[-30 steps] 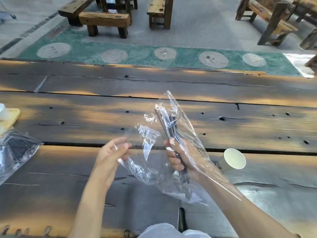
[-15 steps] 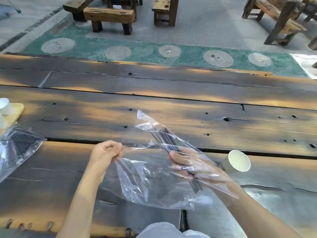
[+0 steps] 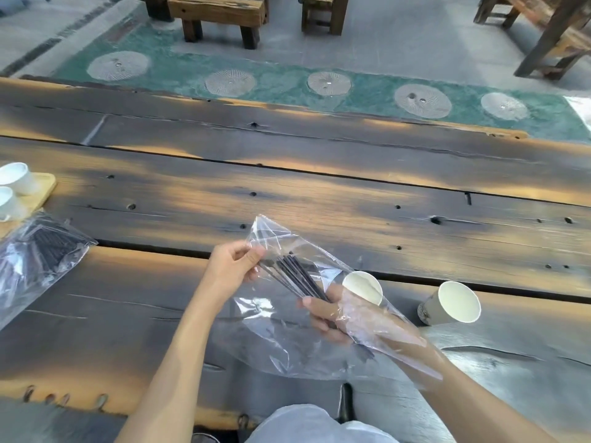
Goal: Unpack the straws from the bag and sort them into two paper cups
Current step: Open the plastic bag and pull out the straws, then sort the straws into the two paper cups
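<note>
Bag [image 3: 287, 340]: clear thin plastic, crinkled, glare streaks, long and floppy, held just above the tabletop [image 3: 319, 199]. Far corner folded into a point, mouth end draped over the right forearm.

Straws [image 3: 295, 276]: thin, black, straight, a small bundle fanned slightly, all inside the bag, running diagonally between the two hands.

Right hand [image 3: 329, 318] is inside the bag. Grip: fingers curled around the near end of the straw bundle, thumb on top. Film covers the hand and wrist.

Left hand [image 3: 233, 266] is outside the bag, at the far end of the straws. Grip: thumb and fingers pinch the bag film at the straw tips; can't tell whether it catches the straws through the film too.

Cup 1 [image 3: 363, 287]: white paper cup, seen through the bag, just beyond the right hand, mouth tilted toward the camera. Can't tell if it's upright or tipped.

Cup 2 [image 3: 451, 303]: paper cup, white inside, faint print on the wall, well right of the right hand, lying tilted with the mouth facing the camera.

Second bag [image 3: 35, 260]: clear, packed with black straws, lies flat well left of the left hand, at the frame edge.

Beyond it: two white mugs [image 3: 14, 187] on a pale wood tray [image 3: 46, 183].
</note>
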`<action>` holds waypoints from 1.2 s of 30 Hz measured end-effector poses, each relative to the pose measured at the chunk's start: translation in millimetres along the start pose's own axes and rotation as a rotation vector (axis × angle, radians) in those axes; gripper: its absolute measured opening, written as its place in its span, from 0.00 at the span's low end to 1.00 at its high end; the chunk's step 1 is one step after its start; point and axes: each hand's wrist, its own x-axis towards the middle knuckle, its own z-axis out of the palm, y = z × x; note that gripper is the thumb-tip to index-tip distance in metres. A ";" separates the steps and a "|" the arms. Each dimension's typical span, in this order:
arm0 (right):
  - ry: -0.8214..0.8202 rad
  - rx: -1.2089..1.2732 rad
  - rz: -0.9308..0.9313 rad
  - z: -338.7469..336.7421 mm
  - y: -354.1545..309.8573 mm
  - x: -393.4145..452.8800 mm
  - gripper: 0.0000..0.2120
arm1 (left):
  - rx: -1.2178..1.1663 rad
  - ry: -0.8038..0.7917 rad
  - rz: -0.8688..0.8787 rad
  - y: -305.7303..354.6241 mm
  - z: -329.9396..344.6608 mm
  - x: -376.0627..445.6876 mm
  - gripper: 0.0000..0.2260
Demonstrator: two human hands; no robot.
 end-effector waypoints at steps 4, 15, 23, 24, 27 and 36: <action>0.051 -0.139 -0.004 -10.2 -1.0 -8.8 0.12 | -0.186 0.232 -0.049 -2.5 -12.7 16.6 0.07; 0.019 0.373 0.076 -37.2 -11.7 1.6 0.10 | -0.321 0.591 -0.228 -73.7 -56.2 14.3 0.10; 0.151 0.473 0.034 -31.0 -2.2 27.8 0.09 | -0.655 0.822 -0.457 -123.2 -59.5 10.4 0.09; 0.166 0.483 0.030 -28.7 -0.6 30.5 0.08 | -0.723 0.848 -0.487 -130.7 -57.9 8.3 0.09; 0.189 0.509 0.028 -21.6 4.8 36.8 0.08 | -0.923 0.919 -0.575 -150.0 -54.2 0.9 0.10; 0.298 0.501 0.112 2.4 43.2 70.6 0.07 | -1.149 0.985 -0.725 -170.3 -42.9 -11.7 0.16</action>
